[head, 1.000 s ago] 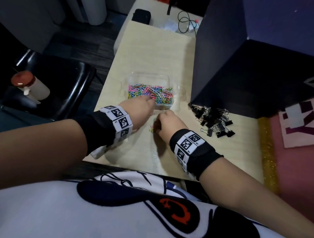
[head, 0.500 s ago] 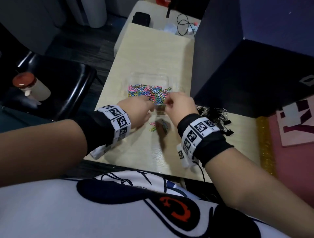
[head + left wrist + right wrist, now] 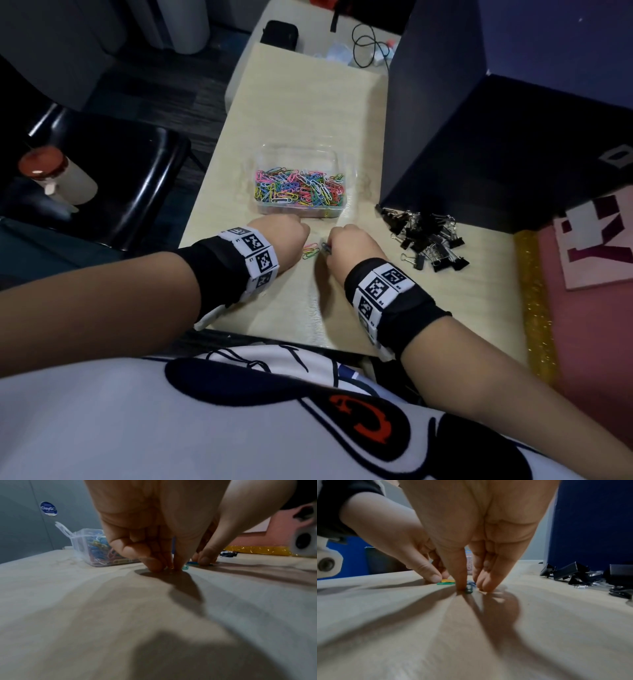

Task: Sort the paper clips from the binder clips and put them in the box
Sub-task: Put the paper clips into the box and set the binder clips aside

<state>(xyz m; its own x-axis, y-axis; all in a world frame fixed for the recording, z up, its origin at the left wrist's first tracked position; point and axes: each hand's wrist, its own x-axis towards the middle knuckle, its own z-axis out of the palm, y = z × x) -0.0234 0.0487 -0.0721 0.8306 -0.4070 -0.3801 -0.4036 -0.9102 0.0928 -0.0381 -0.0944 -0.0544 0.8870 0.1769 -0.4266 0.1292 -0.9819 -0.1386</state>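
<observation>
- Two hands work low on a pale wood-grain table (image 3: 301, 102); dark floor lies off its left edge and a dark blue partition (image 3: 445, 113) stands to the right of the fingers.
- Far left of the fingers, a black chair (image 3: 137, 178) carries a white bottle with a red cap (image 3: 51, 174).
- Left hand (image 3: 284, 240): fingertips (image 3: 154, 563) bunched together and pressed down on the tabletop; in the left wrist view they seem to nip at something small, but whether a clip is caught between them cannot be told.
- Between the two hands lie a few loose paper clips (image 3: 311, 250), pink, yellow and green, touching or just beside the fingertips of both.
- Just beyond the fingers sits the clear plastic box (image 3: 274, 161), open, with a heap of coloured paper clips (image 3: 299, 188) in it.
- Right hand (image 3: 352, 250): thumb (image 3: 460, 574) and fingers drawn together, tips on the table, pinching a small dark green and blue clip (image 3: 469, 588).
- Right of the right hand, well apart from the box, a pile of black binder clips (image 3: 428, 236) lies at the foot of the partition.
- Farther right run a gold glitter strip (image 3: 534, 291) and a pink surface (image 3: 596, 325).
- Past the box, at the far end, lie a black pouch (image 3: 281, 34) and a black cable (image 3: 370, 44).
</observation>
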